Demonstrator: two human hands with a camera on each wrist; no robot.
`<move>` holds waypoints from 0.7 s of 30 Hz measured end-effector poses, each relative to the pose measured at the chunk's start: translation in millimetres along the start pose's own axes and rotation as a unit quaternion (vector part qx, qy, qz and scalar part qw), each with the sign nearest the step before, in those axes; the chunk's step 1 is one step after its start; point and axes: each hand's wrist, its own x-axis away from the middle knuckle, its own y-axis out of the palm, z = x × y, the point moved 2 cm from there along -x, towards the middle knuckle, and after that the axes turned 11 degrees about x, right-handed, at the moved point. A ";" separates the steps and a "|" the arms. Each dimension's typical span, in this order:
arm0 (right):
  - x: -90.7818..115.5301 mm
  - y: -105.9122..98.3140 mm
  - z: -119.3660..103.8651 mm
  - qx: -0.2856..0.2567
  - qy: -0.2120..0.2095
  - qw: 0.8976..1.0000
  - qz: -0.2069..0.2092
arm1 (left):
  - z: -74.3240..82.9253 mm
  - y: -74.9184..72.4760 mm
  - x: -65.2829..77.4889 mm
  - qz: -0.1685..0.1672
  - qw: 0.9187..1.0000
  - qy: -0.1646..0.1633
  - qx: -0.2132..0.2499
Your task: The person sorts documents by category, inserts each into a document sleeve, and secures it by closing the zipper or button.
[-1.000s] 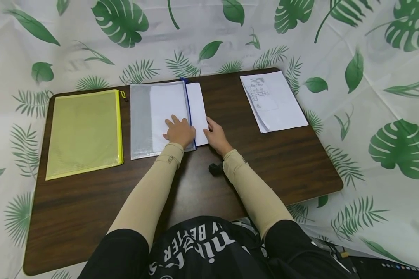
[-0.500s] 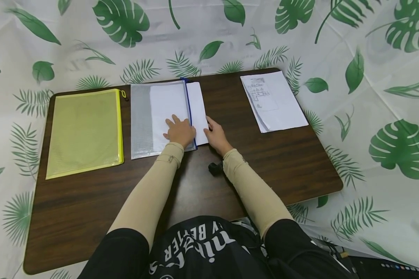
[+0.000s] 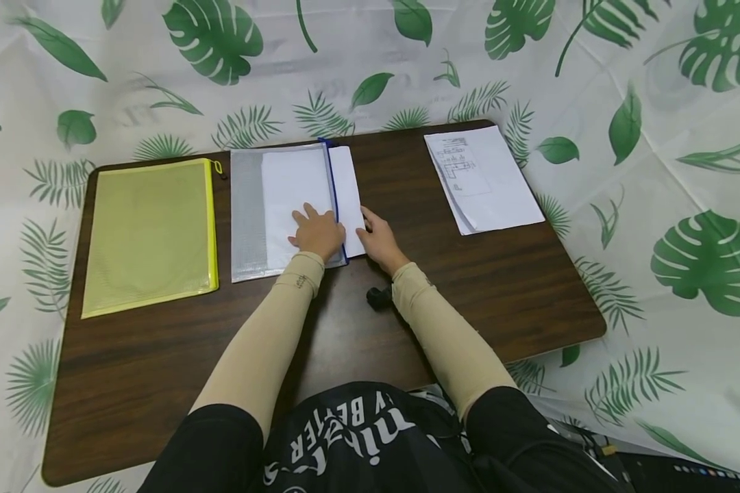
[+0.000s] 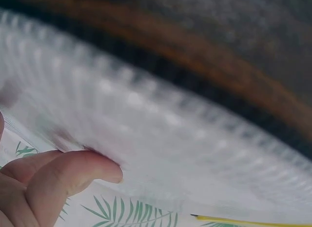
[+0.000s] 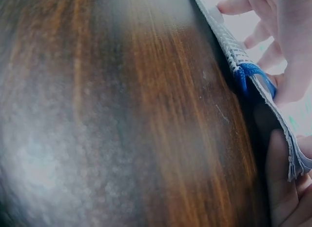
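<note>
A clear mesh zip folder [image 3: 247, 219] with a blue zipper edge [image 5: 253, 73] lies flat on the table. White sheets of paper [image 3: 346, 179] sit mostly inside it, with a strip sticking out past the blue edge on the right. My left hand [image 3: 318, 234] rests on top of the folder near that edge, fingers spread. My right hand [image 3: 380, 241] pinches the right edge of the sheets between thumb and fingers. Seen from the right wrist, the layered paper edges [image 5: 291, 156] run between its fingers. In the left wrist view, the mesh surface [image 4: 185, 139] fills the middle, blurred.
A yellow mesh zip pouch [image 3: 151, 236] lies at the table's left. Toward the back right is a stack of white papers [image 3: 499, 185] with a printed drawing. A small black object [image 3: 379, 298] appears beside the right wrist. The brown table [image 3: 136, 383] meets a leaf-print sheet behind.
The sheets have slid slightly left, further into the clear folder, and my right hand has moved left with them. My left hand stays in place.
</note>
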 end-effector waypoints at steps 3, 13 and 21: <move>0.0 -0.5 0.5 -0.008 0.005 1.000 -0.002 | 0.1 -0.3 0.6 0.002 1.000 -0.002 0.004; 1.3 -3.6 4.5 -0.002 0.007 1.000 0.001 | 3.2 -0.4 2.3 0.004 1.000 0.009 -0.003; 4.8 -2.4 4.9 -0.006 -0.006 1.000 -0.008 | 0.5 -1.1 5.4 0.011 0.999 0.031 -0.027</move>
